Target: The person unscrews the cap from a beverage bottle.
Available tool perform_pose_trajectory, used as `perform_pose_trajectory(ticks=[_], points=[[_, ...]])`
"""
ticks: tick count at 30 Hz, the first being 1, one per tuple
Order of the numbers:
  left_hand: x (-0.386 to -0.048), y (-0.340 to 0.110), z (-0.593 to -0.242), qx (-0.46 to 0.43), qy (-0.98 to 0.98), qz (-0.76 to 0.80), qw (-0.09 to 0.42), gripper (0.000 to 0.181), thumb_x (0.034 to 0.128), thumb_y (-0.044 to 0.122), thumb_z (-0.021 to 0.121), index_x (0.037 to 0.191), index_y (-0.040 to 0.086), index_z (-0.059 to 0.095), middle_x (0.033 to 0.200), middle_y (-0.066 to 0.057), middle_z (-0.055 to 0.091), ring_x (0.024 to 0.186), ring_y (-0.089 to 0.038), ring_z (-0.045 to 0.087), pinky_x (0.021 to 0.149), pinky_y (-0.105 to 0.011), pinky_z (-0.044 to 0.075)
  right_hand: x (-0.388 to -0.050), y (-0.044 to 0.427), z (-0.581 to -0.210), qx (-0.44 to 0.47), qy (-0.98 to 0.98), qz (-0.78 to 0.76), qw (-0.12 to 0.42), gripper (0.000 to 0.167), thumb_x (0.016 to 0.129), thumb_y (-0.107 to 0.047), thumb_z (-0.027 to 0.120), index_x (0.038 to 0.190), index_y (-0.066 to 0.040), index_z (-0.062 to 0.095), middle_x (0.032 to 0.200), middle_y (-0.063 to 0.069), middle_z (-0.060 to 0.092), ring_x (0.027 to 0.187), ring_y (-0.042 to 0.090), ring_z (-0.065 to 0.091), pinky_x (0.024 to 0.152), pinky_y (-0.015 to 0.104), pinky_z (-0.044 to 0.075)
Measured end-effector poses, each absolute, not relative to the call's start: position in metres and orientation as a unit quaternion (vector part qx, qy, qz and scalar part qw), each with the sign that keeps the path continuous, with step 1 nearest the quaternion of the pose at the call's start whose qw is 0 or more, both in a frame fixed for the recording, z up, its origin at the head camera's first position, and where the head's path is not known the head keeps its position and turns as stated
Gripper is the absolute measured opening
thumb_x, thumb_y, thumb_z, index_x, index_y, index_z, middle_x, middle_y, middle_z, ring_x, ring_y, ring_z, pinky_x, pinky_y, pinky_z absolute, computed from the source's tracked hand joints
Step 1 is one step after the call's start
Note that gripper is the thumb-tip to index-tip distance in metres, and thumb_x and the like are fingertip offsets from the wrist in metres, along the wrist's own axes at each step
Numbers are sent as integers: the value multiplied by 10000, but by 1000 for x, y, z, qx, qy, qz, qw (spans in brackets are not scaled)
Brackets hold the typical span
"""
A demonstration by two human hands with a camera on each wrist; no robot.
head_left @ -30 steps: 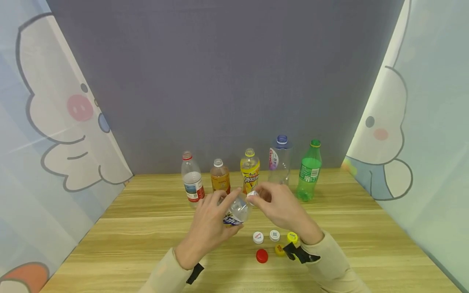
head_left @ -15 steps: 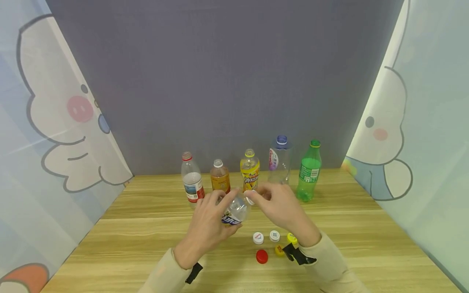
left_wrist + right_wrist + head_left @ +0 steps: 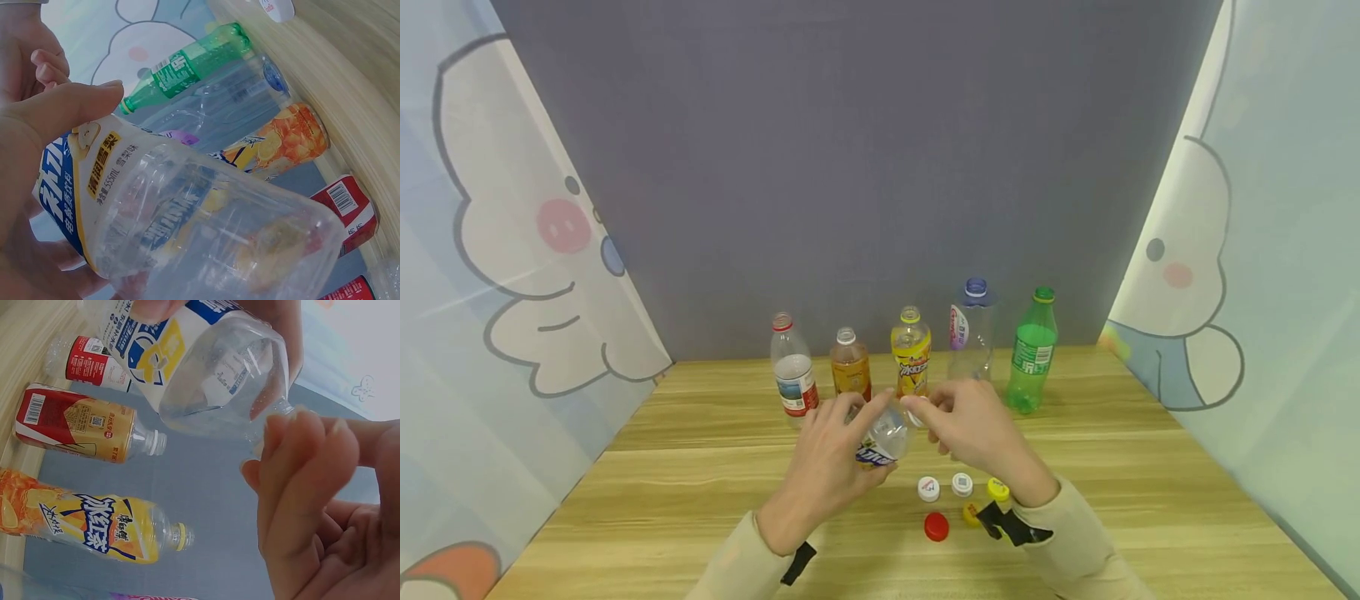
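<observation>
My left hand (image 3: 831, 454) grips a clear plastic bottle (image 3: 187, 212) around its blue-and-white label, thumb on one side and fingers on the other. The bottle is tilted, its neck pointing right toward my right hand (image 3: 973, 425). At the mouth, thumb and fingers of that right hand pinch a small white cap (image 3: 917, 414), which they mostly cover. The right wrist view shows the bottle's shoulder (image 3: 231, 369) and the fingers around its neck; the cap there is largely hidden. No liquid is visible in the bottle.
Behind stand capless bottles in a row: red-labelled (image 3: 795, 383), amber-labelled (image 3: 852, 367), yellow-labelled (image 3: 912, 358), clear bluish (image 3: 973, 333) and green (image 3: 1033, 354). Near my right forearm lie two white caps (image 3: 928, 489), a bright yellow cap (image 3: 997, 489), a darker yellow cap (image 3: 972, 514) and a red cap (image 3: 936, 527).
The right hand's fingers have shifted around the cap at the bottle's mouth, and its lower fingers now extend further down. The left hand and bottle stay nearly in place.
</observation>
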State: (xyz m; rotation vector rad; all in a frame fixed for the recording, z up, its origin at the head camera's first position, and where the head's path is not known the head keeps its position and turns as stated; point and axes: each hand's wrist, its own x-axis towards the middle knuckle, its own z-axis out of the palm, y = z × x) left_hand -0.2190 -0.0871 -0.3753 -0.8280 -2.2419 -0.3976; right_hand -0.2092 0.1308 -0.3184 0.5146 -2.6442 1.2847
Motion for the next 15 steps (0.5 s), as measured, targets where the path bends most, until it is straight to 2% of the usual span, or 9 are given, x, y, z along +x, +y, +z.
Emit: perform_pose_trajectory(ticks=[15], points=[[-218,-89,-375,-320,-865,-156,354,955,575,388,998,1413,243,561,1113,-71,594,1023,-295,601,784,-434,432,-211,132,-320,218,-873,426,94,291,992,-372,664,890,-111,743,641,-66,624,523,144,602,488,294,500]])
